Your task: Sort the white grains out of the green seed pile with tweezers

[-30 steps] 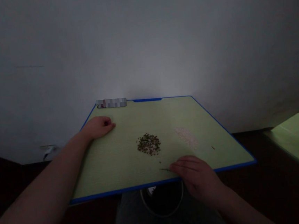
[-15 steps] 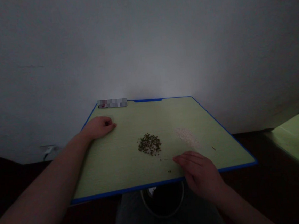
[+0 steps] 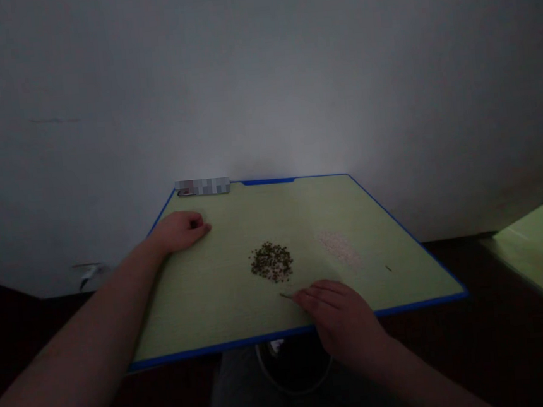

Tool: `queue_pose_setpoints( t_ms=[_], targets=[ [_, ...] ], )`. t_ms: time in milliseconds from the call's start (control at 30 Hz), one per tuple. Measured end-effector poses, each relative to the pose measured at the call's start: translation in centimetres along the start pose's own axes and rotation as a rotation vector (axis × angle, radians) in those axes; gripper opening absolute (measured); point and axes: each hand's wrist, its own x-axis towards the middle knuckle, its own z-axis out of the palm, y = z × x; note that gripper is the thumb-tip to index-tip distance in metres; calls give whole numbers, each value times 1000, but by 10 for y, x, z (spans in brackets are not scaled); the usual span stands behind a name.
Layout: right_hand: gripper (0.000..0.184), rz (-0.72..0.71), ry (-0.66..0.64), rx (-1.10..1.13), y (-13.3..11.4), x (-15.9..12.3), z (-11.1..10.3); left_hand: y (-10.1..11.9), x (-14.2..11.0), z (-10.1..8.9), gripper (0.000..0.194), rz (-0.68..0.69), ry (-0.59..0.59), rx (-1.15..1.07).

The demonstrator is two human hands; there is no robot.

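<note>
The right hand (image 3: 343, 314) has shifted left across the pale green tabletop (image 3: 204, 304) since a moment ago, bringing the thin, dark, stick-like tool (image 3: 286, 296) in its fingertips close to the near edge of the round pile of small dark pieces (image 3: 270, 254). The two dark specks that lay by the tabletop's near edge no longer show there. I judge that the tool's tip is now well placed to reach the pile's loose near side, where pale grains show among the dark pieces.

The tool points away from the fingertips towards the left, its tip slightly farther from the person. Its long axis runs mostly sideways, roughly along the blue near edge; its slope towards the surface cannot be told.

The right fingertips are pinched together on the tool. The left hand (image 3: 179, 232) rests at the tabletop's left side, loosely curled and with nothing visible in it; whether its fingertips meet is unclear. The spread of pale grains (image 3: 339, 249) lies to the right of the dark pile, with a small dark sliver (image 3: 388, 268) apart from it, farther right.
</note>
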Motion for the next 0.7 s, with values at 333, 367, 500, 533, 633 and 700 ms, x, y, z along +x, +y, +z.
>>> queue_pose_setpoints(
  t_ms=[333, 367, 500, 533, 633, 700],
  targets=[
    [42, -22, -86, 291, 14, 1, -23, 2, -1, -2, 39, -10, -6, 14],
    [43, -22, -83, 298, 13, -1, -23, 2, -2, -2, 38, -15, -7, 13],
    [43, -30, -48, 280, 7, -8, -25, 2, -1, -1, 39, -18, -9, 0],
    [43, -31, -44, 269, 6, -10, -25, 2, -1, 0, 39, -16, -8, -1],
    [42, -25, -47, 248, 2, -14, -27, 1, 0, 0, 40, -11, -3, 5],
    [40, -14, -54, 243, -1, -15, -28, 1, 0, 0, 40, -10, -3, 8]
  ],
)
